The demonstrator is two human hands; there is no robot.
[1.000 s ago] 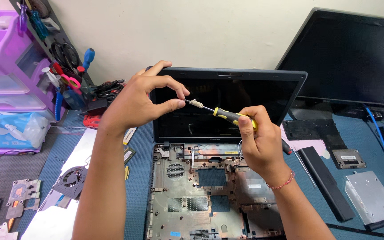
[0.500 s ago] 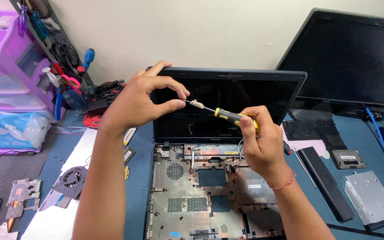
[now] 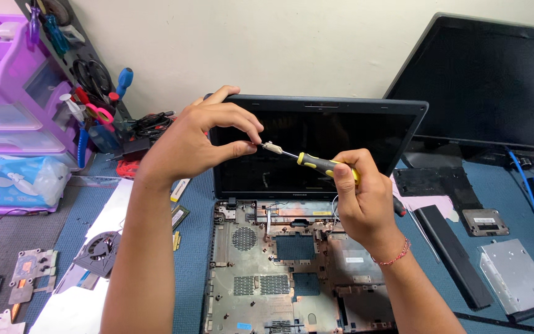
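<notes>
My right hand grips a small screwdriver with a yellow and black handle, its shaft pointing up and left. My left hand pinches a tiny pale part between thumb and forefinger, right at the screwdriver's tip. Both hands hover in front of the dark screen of an opened laptop. Below them lies the stripped laptop base, with bare grey frame, vents and cut-outs showing.
A purple drawer organiser and a tool rack stand at the left. A cooling fan and circuit boards lie on the left. A black monitor stands at the right, with a battery bar and an optical drive nearby.
The screwdriver and my right hand have shifted very slightly; my left hand keeps its pinch at the tip. Little else differs.
</notes>
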